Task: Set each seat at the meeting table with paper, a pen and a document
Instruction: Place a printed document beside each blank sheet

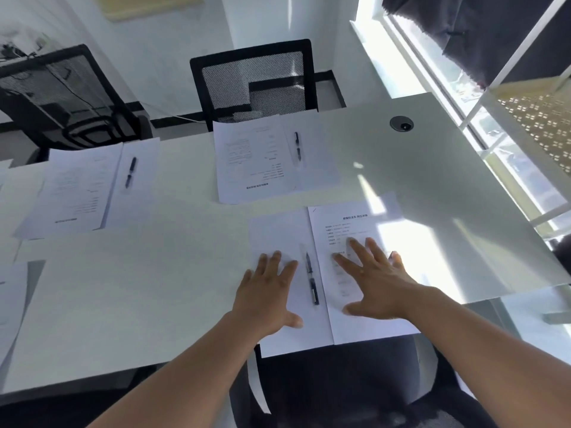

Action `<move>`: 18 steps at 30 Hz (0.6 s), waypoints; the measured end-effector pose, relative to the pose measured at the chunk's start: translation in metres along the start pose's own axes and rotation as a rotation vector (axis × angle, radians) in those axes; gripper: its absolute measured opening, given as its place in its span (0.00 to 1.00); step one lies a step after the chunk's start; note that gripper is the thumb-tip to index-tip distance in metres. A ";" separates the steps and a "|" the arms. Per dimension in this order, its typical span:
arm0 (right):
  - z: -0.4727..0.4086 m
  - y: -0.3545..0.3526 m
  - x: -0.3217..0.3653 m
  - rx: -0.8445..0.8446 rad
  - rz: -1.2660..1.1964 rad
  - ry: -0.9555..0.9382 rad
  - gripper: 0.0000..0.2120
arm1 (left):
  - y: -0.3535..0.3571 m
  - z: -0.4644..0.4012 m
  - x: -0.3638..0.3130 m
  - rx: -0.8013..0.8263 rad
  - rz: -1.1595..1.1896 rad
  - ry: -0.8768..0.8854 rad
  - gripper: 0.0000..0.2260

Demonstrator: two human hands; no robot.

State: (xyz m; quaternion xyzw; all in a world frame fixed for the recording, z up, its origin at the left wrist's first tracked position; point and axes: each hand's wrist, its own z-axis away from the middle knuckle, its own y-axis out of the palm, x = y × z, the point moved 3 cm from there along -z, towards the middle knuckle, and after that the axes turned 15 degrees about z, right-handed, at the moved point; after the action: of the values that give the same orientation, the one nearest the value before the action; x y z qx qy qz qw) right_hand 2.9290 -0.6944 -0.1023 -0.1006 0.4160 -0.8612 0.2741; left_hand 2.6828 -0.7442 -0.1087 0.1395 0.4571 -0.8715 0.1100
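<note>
At the near seat a blank sheet (278, 236) lies beside a printed document (352, 223), with a black pen (311, 279) on the sheet between them. My left hand (268, 288) rests flat on the blank sheet, fingers spread. My right hand (374, 279) presses flat on the printed document, fingers spread. Across the table, a second document (250, 159) lies with a pen (297, 145) on the paper beside it. To the left, a third document (74, 189) lies next to another pen (130, 172).
The white table (154, 273) runs left, with more paper edges (12, 298) at the far left. Two black mesh chairs (256, 78) stand on the far side and a dark seat (333, 378) is below me. A cable grommet (401, 123) sits near the bright window on the right.
</note>
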 end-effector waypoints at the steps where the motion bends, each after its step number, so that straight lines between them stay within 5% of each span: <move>1: 0.000 0.000 0.001 0.003 -0.004 0.004 0.55 | -0.001 0.000 0.002 0.002 -0.001 -0.001 0.57; 18: -0.002 0.000 0.008 0.003 -0.026 0.015 0.55 | -0.009 -0.003 -0.009 0.066 -0.188 0.062 0.55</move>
State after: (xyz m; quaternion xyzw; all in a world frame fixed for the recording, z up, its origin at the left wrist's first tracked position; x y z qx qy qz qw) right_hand 2.9216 -0.6973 -0.1042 -0.0992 0.4156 -0.8660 0.2598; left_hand 2.6884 -0.7361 -0.1005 0.1265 0.4426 -0.8877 0.0087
